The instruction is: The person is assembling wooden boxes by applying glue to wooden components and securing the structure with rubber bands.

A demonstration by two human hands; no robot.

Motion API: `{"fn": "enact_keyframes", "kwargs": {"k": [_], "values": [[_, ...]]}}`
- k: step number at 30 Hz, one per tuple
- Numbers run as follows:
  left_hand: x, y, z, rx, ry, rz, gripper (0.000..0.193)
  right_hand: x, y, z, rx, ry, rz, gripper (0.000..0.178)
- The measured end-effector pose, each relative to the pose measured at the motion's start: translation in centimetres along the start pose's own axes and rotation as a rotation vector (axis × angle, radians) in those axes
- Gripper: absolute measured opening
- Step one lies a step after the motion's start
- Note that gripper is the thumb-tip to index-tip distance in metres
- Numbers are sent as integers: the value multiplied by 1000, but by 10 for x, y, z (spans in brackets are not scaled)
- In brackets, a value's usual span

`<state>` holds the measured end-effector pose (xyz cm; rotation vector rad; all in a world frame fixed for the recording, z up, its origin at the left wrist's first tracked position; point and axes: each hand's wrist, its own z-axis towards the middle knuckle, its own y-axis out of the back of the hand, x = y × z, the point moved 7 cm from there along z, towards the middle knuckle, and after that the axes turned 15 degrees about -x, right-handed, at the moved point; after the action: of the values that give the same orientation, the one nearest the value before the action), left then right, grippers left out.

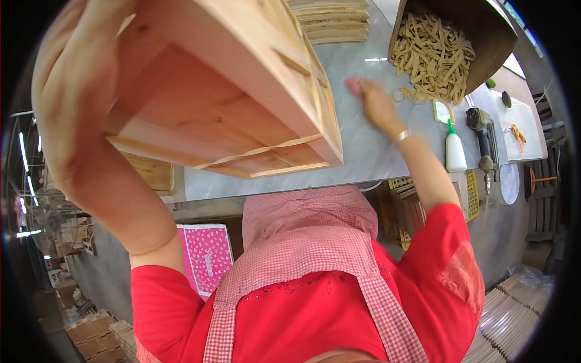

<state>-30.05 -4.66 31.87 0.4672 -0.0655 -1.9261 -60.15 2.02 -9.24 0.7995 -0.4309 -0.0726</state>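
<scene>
Left hand [82,66] grips wooden box [242,91]; right fingers [367,91], blurred, touch pink item [353,85].

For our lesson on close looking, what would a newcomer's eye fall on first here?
First comes the big wooden box, tilted at upper left in the left hand. The pale bands spilling from a brown container at upper right come next, then the red shirt at bottom centre.

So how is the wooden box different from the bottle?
The wooden box looks much bigger; the bottle is small. The wooden box is pale brown, while the bottle is white with a green tip. The wooden box has flat sides and corners; the bottle is rounded. The left hand is on the wooden box, but neither hand touches the bottle.
</scene>
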Motion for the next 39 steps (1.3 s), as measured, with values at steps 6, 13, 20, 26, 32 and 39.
{"fn": "enact_keyframes", "kwargs": {"k": [6,13,20,26,32,39], "values": [[-35,-16,-26,-138,11,63,26,38,97,-84,85,-1,28,41],[15,-37,4,-377,-48,327,26,112,208,28,-325,135,97,31],[-26,114,-57,-548,-101,441,27,281,289,126,-777,296,356,35],[97,185,-226,-682,782,-4,21,277,277,132,-910,380,352,25],[185,114,-303,-477,1325,-278,32,272,291,135,-1037,348,292,19],[251,51,-287,-340,1512,-343,39,273,292,143,-1036,350,247,18]]}}
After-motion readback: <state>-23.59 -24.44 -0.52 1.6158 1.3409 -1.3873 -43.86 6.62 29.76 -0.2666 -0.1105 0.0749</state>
